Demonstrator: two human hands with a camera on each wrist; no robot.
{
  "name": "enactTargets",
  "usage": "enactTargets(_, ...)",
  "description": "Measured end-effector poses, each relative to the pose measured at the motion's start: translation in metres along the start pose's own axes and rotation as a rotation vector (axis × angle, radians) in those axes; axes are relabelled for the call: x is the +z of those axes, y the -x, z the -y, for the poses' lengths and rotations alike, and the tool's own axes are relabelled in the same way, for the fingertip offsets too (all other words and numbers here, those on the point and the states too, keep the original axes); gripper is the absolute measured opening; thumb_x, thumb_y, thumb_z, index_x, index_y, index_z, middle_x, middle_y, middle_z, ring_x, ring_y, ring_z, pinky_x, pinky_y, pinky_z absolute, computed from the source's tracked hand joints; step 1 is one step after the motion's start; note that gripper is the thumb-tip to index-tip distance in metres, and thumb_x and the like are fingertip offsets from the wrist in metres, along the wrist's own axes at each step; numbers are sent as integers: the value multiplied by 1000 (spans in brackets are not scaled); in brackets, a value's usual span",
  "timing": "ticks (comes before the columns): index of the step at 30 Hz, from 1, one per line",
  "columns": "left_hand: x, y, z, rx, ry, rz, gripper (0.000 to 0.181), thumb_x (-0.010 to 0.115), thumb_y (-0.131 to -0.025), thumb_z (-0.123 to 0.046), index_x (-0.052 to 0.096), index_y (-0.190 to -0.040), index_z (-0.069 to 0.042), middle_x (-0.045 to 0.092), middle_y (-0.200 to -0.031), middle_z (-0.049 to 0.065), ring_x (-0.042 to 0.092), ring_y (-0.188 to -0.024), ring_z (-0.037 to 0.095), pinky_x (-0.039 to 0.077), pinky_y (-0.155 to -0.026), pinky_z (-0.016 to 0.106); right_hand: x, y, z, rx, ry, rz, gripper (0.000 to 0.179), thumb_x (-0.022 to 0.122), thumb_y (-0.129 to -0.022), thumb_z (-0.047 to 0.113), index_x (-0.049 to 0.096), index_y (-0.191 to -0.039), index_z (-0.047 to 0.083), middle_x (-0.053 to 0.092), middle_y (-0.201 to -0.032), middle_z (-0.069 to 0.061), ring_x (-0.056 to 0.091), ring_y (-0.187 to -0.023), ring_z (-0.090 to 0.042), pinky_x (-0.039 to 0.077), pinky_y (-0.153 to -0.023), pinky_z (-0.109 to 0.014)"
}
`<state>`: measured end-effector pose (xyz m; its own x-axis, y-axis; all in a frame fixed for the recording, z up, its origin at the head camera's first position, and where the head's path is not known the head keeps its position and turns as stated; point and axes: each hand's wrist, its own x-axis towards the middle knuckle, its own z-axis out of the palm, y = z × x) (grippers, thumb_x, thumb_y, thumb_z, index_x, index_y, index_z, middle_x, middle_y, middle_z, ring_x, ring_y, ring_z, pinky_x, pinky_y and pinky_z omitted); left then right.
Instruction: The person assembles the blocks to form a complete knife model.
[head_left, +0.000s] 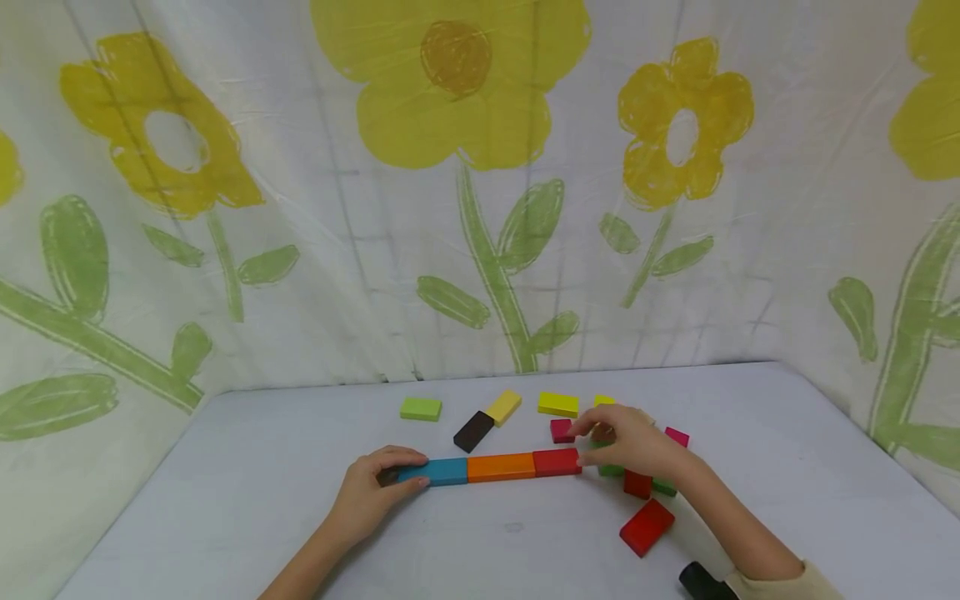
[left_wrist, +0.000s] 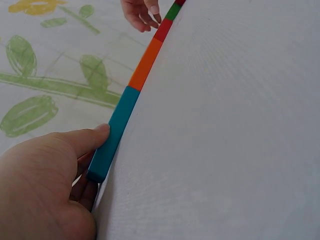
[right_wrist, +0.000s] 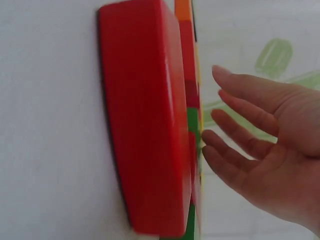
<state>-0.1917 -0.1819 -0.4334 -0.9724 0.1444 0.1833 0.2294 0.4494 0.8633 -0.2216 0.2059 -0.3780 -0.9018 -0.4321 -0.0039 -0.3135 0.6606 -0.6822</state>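
On the white table, a blue block [head_left: 447, 472], an orange block [head_left: 501, 467] and a red block [head_left: 557, 462] lie end to end in a row. My left hand [head_left: 378, 483] grips the blue block's outer end, the thumb along its near side and the fingers at its far side. At the row's other end, my right hand [head_left: 637, 437] hovers beside the red block, its thumb tip close to that block's end. In the right wrist view, the right hand [right_wrist: 272, 140] has its fingers spread and slightly bent, with nothing between them.
Green blocks [head_left: 611, 471] and red blocks lie partly hidden under my right hand. A loose red block [head_left: 647, 527] sits nearer me. Behind the row are a black block [head_left: 473, 432], a light green block [head_left: 421, 408] and yellow blocks [head_left: 558, 405]. A flowered curtain [head_left: 345, 275] hangs behind the table.
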Motion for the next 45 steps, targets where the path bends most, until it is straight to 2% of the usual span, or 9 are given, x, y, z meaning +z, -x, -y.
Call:
enactTargets(4,0,0,0,9,-1,3,19,87,-87,-13,83,-106,-15,77,-114,-2,66,-114,15,52,-101,23,-6,6,-7,-50,-9,5,34,86,-87,14,74,-118,6,70,-115,-7,62,-106,-26,61,-91,-44)
enactTargets(11,0,-1,3,15,-4,20,21,87,-87,-15,83,-107,-16,77,-114,-3,66,-115,16,51,-103,24,-12,10,-19,-119,-39,59,34,86,-88,12,74,-119,5,70,-117,-9,57,-99,-23,54,-79,-26)
enactTargets(16,-1,-2,4,29,0,20,21,87,-87,-15,83,-107,-16,77,-114,-2,67,-114,16,52,-101,23,-15,10,-22,-139,-58,103,32,82,-91,11,73,-121,3,69,-122,-13,57,-100,-23,54,-79,-24)
enactTargets(21,0,-3,5,44,-5,18,21,88,-86,-15,83,-107,-15,77,-114,-1,66,-114,14,51,-102,23,-20,14,-23,-133,-64,134,31,79,-93,8,71,-122,2,65,-128,-18,58,-106,-26,56,-85,-25)
enactTargets(29,-1,-1,3,23,6,6,22,88,-86,-12,83,-107,-15,77,-114,-1,66,-115,15,50,-102,23,-25,17,-26,-59,-127,168,35,77,-92,3,69,-126,-2,57,-136,-25,60,-109,-26,58,-89,-26)
enactTargets(36,-1,0,1,37,14,0,21,87,-87,-12,83,-107,-13,78,-114,1,67,-116,19,51,-102,23,-24,17,-27,-54,-96,103,30,78,-92,2,72,-121,-4,62,-115,-14,58,-96,-20,56,-78,-21)
enactTargets(45,-1,-2,3,10,15,13,21,87,-87,-12,83,-107,-14,77,-114,-1,66,-116,17,50,-103,23,-17,15,-28,-17,-49,37,29,84,-89,12,75,-114,1,62,-93,-2,53,-80,-18,48,-64,-23)
